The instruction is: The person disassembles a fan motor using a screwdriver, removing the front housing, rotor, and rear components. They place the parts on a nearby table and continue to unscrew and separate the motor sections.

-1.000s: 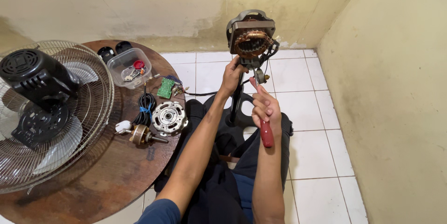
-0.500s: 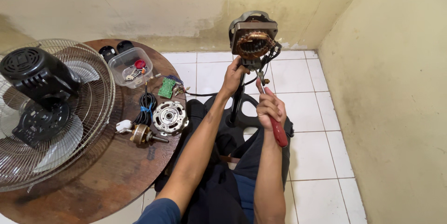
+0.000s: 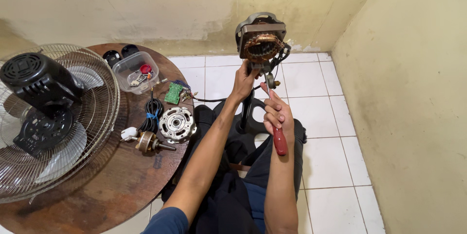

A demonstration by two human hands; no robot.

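Observation:
My left hand (image 3: 244, 81) grips the underside of a fan motor stator (image 3: 261, 40), a metal frame with copper windings, held up in front of me above the tiled floor. My right hand (image 3: 278, 113) is closed on a red-handled screwdriver (image 3: 279, 139); its shaft points up toward the bottom of the stator. A black cable (image 3: 209, 99) runs from the motor to the table. Below the hands stands a black fan stand piece (image 3: 246, 112) between my legs.
A round wooden table (image 3: 112, 185) at left carries a fan guard with black motor housing (image 3: 39, 112), a clear plastic tub of small parts (image 3: 135, 71), a green circuit board (image 3: 173, 93), a metal motor cover (image 3: 177, 124), a rotor (image 3: 146, 141) and a coiled cord. Walls close in at back and right.
My right hand with the screwdriver has shifted slightly right and lower, then back up toward the stator. The stator stays held up by my left hand.

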